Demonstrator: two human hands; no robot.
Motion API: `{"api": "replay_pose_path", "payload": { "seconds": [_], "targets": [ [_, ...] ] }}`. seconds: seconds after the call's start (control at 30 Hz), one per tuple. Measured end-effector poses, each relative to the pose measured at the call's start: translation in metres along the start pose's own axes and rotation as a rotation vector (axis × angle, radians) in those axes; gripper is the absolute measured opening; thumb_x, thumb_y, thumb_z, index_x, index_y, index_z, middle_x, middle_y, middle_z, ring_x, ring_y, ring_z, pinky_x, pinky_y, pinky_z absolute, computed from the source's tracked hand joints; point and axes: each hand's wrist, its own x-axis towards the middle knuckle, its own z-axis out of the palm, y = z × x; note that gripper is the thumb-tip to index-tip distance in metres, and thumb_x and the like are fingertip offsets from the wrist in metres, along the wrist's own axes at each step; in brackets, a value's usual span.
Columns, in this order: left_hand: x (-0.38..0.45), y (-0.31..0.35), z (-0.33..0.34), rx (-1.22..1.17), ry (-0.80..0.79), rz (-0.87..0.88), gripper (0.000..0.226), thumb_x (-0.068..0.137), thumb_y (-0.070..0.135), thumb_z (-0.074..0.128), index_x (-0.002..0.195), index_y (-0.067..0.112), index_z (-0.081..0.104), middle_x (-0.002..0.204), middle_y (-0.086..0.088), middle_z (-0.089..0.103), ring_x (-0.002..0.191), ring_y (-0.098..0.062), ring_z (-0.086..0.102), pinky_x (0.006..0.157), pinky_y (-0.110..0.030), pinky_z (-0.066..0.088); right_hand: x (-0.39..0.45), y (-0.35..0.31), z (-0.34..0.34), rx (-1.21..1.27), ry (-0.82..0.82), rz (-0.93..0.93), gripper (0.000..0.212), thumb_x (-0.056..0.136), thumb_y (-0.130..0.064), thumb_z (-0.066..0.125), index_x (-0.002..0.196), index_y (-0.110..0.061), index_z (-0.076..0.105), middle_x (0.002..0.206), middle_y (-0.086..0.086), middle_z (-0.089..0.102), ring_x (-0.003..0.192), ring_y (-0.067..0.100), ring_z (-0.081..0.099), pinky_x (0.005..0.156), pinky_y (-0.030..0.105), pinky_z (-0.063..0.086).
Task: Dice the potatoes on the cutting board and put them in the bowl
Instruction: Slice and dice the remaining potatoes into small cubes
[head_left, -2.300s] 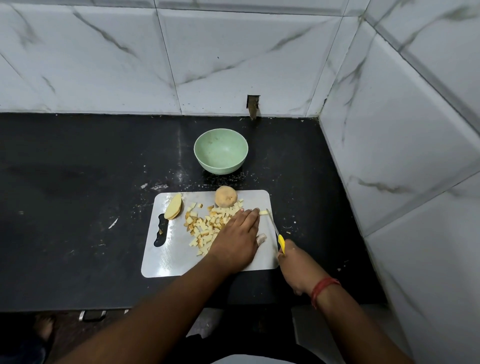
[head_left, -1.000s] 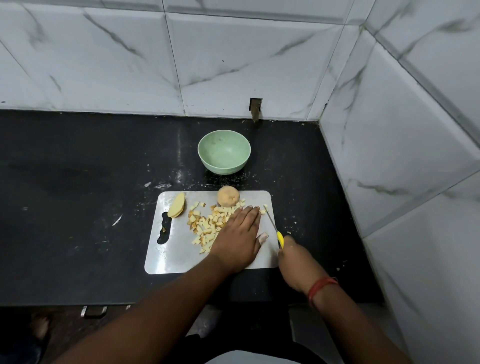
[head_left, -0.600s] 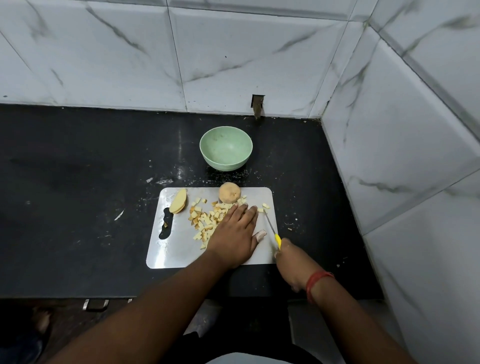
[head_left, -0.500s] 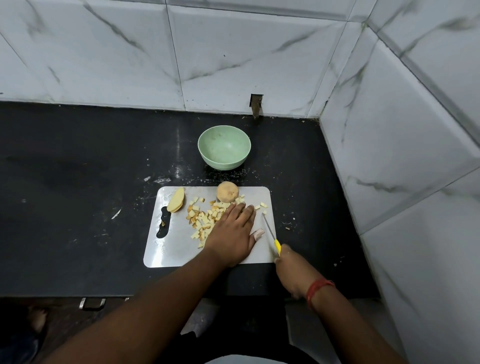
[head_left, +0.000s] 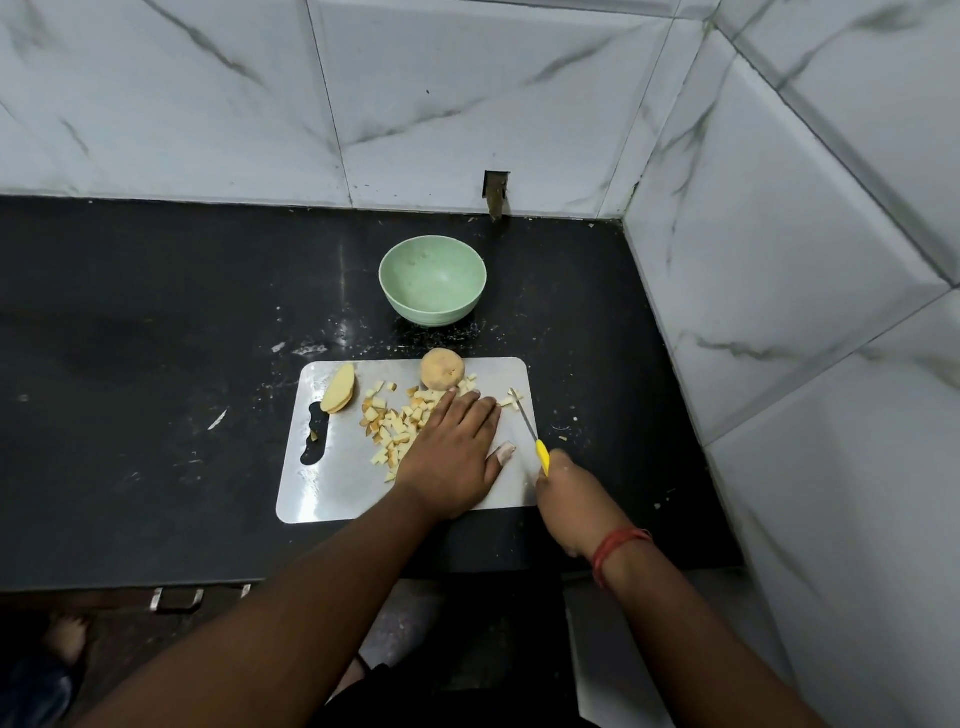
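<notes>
Potato dice lie left of the flat, spread left hand; a knife is gripped by the right hand, blade pointing away.

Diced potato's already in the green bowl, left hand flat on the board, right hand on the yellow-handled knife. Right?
Not quite. In the head view the green bowl holds no potato; the diced potato lies on the cutting board. The rest holds: the left hand lies flat on the board and the right hand grips the yellow-handled knife.
</notes>
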Motion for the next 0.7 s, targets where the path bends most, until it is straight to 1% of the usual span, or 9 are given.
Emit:
{"api": "replay_pose_path", "payload": {
  "seconds": [0.1, 0.2, 0.3, 0.37, 0.43, 0.47, 0.57, 0.63, 0.7],
  "targets": [
    [0.000, -0.001, 0.001, -0.006, 0.021, -0.004, 0.067, 0.108, 0.053, 0.028, 0.151, 0.007, 0.049, 0.152, -0.008, 0.050, 0.147, -0.028, 0.037, 0.127, -0.047, 0.018, 0.000, 0.000, 0.003, -0.015, -0.014, 0.010, 0.021, 0.101, -0.013, 0.035, 0.120, -0.008, 0.042, 0.096, 0.013, 0.057, 0.080, 0.028, 0.059, 0.064, 0.032, 0.045],
    [0.000, 0.000, 0.002, -0.005, 0.034, -0.002, 0.065, 0.108, 0.052, 0.030, 0.151, 0.007, 0.049, 0.151, -0.008, 0.051, 0.146, -0.028, 0.037, 0.127, -0.047, 0.018, 0.002, -0.001, 0.007, -0.031, -0.025, 0.029, 0.022, 0.100, -0.012, 0.036, 0.120, -0.007, 0.042, 0.105, 0.016, 0.061, 0.089, 0.032, 0.064, 0.065, 0.034, 0.047],
    [0.000, 0.000, 0.003, -0.011, 0.038, -0.004, 0.064, 0.108, 0.051, 0.030, 0.151, 0.007, 0.049, 0.153, -0.007, 0.050, 0.147, -0.027, 0.037, 0.127, -0.046, 0.019, 0.006, -0.002, 0.011, -0.059, -0.035, 0.028, 0.023, 0.100, -0.012, 0.037, 0.121, -0.005, 0.042, 0.109, 0.019, 0.062, 0.092, 0.032, 0.063, 0.065, 0.032, 0.043],
    [0.000, -0.001, 0.003, -0.013, 0.038, -0.007, 0.063, 0.108, 0.050, 0.030, 0.151, 0.007, 0.049, 0.154, -0.007, 0.050, 0.147, -0.027, 0.036, 0.127, -0.046, 0.019, 0.008, -0.002, 0.012, -0.070, -0.036, 0.033, 0.024, 0.100, -0.013, 0.038, 0.122, -0.005, 0.042, 0.110, 0.019, 0.062, 0.091, 0.032, 0.063, 0.065, 0.031, 0.042],
    [0.000, 0.000, 0.003, -0.014, 0.038, -0.011, 0.063, 0.108, 0.049, 0.029, 0.151, 0.008, 0.049, 0.155, -0.006, 0.049, 0.147, -0.026, 0.036, 0.127, -0.045, 0.018, 0.011, -0.002, 0.013, -0.081, -0.052, 0.037, 0.026, 0.101, -0.014, 0.038, 0.125, -0.004, 0.041, 0.111, 0.020, 0.062, 0.084, 0.029, 0.059, 0.065, 0.032, 0.041],
    [0.000, 0.000, 0.003, -0.016, 0.034, -0.014, 0.063, 0.108, 0.049, 0.028, 0.151, 0.008, 0.049, 0.155, -0.006, 0.049, 0.147, -0.026, 0.036, 0.127, -0.045, 0.018, 0.011, -0.002, 0.012, -0.089, -0.064, 0.032, 0.027, 0.101, -0.013, 0.038, 0.126, -0.004, 0.041, 0.113, 0.020, 0.061, 0.084, 0.029, 0.057, 0.066, 0.032, 0.042],
    [0.000, 0.000, 0.002, -0.020, 0.028, -0.018, 0.062, 0.108, 0.049, 0.029, 0.152, 0.008, 0.048, 0.154, -0.006, 0.049, 0.147, -0.026, 0.036, 0.127, -0.045, 0.018, 0.013, -0.003, 0.008, -0.094, -0.087, -0.026, 0.032, 0.100, -0.010, 0.038, 0.131, -0.002, 0.041, 0.120, 0.019, 0.058, 0.095, 0.030, 0.055, 0.079, 0.036, 0.044],
    [0.000, 0.000, 0.003, -0.017, 0.027, -0.019, 0.062, 0.108, 0.049, 0.030, 0.152, 0.008, 0.048, 0.154, -0.006, 0.050, 0.147, -0.027, 0.036, 0.127, -0.045, 0.018, 0.011, 0.000, 0.007, -0.105, -0.096, -0.049, 0.028, 0.099, -0.009, 0.037, 0.127, -0.004, 0.042, 0.112, 0.017, 0.055, 0.089, 0.024, 0.047, 0.079, 0.035, 0.040],
    [-0.001, 0.000, 0.004, -0.016, 0.032, -0.020, 0.062, 0.108, 0.048, 0.030, 0.151, 0.008, 0.049, 0.153, -0.006, 0.051, 0.146, -0.027, 0.037, 0.127, -0.046, 0.018, 0.007, 0.006, 0.010, -0.109, -0.096, -0.027, 0.016, 0.100, -0.010, 0.037, 0.115, -0.010, 0.041, 0.098, 0.011, 0.050, 0.075, 0.021, 0.045, 0.074, 0.033, 0.041]
  ]
}}
